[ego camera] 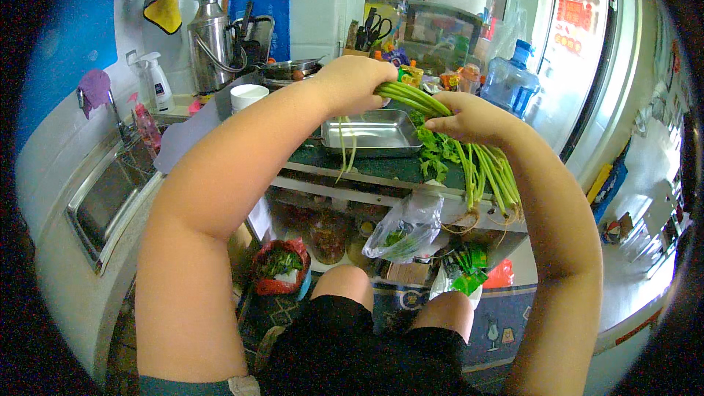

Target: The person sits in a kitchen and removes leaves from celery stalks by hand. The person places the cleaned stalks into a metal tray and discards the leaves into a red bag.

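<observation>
A bundle of long green stalks, which look like celery, stretches between my two hands above the counter. My left hand grips one end, and thin pale stems dangle below it. At the other end my right hand is curled around the stalks, its thumb pointing left. Beneath them on the dark countertop lies a rectangular stainless steel tray, its visible floor bare. Leafy celery tops lie right of the tray. More stalks with stringy roots overhang the counter's front edge below my right forearm.
A clear plastic bag with greens hangs at the counter front. Below stands a red bag-lined bin with scraps. A white bowl, a blue water jug and a steel canister stand behind; a sink is left.
</observation>
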